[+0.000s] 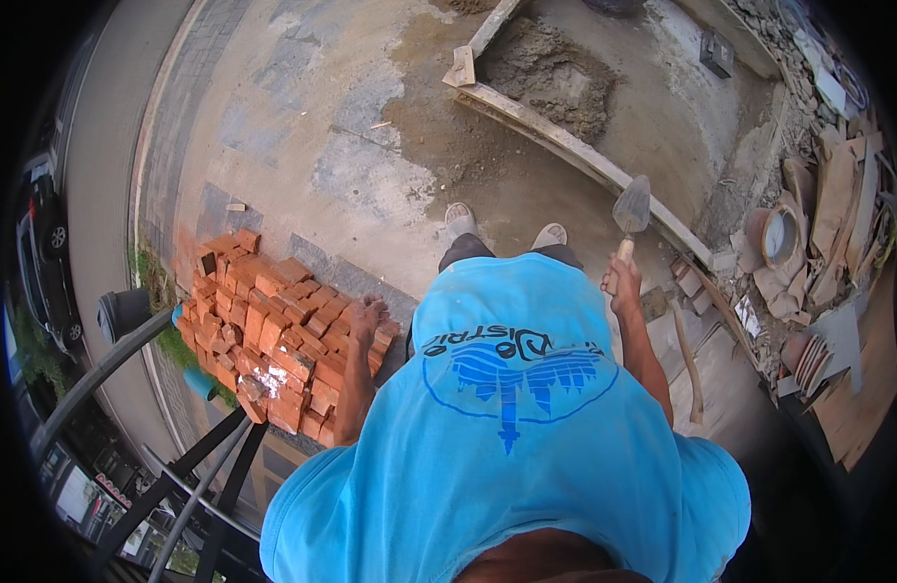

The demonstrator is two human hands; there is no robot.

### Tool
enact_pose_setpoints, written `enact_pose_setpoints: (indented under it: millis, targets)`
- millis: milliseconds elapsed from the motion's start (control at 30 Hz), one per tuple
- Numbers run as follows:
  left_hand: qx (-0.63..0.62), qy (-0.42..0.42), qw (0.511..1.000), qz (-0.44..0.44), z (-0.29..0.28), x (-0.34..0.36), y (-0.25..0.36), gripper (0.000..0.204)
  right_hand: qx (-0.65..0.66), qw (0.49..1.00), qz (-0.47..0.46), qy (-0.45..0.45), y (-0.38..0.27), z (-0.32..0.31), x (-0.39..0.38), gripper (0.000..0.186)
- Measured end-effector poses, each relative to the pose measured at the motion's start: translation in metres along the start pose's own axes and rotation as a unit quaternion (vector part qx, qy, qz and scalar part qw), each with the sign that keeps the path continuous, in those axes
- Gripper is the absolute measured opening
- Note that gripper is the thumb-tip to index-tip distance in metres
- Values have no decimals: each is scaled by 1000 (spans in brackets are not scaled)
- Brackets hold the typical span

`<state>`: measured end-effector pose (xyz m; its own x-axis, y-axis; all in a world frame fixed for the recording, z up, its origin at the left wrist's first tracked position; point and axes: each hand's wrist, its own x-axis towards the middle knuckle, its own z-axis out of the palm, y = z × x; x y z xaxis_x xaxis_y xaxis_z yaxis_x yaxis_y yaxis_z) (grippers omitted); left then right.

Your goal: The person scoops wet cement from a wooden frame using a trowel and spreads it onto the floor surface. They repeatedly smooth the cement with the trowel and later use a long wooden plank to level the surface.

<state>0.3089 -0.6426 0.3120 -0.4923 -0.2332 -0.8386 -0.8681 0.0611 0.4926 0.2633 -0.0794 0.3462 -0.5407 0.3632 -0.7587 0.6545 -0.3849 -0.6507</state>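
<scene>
This is an outdoor building site beside a road. A pile of red bricks (274, 335) lies on the left on a rough concrete slab (303, 126). Far off, wet mortar (551, 73) sits heaped behind a wooden plank (565, 146). Rubble and scrap boards (837, 194) crowd the right edge. A car (45, 253) stands on the road at far left.

One trowel (631, 209) was present, one heap of red bricks (274, 335) too many to count, one mound of wet mortar (551, 78), two long wooden planks (575, 151), and two shoes (458, 222).
</scene>
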Motion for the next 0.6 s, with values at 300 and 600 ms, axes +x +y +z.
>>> enact_pose_setpoints:
  millis: [300,600]
  targets:
    - [-36,40,998,18,-87,14,-5,23,-163,987,-8,-14,37,71,25,16]
    - [-88,69,993,42,-104,35,9,25,-291,953,50,-63,13,127,19,13]
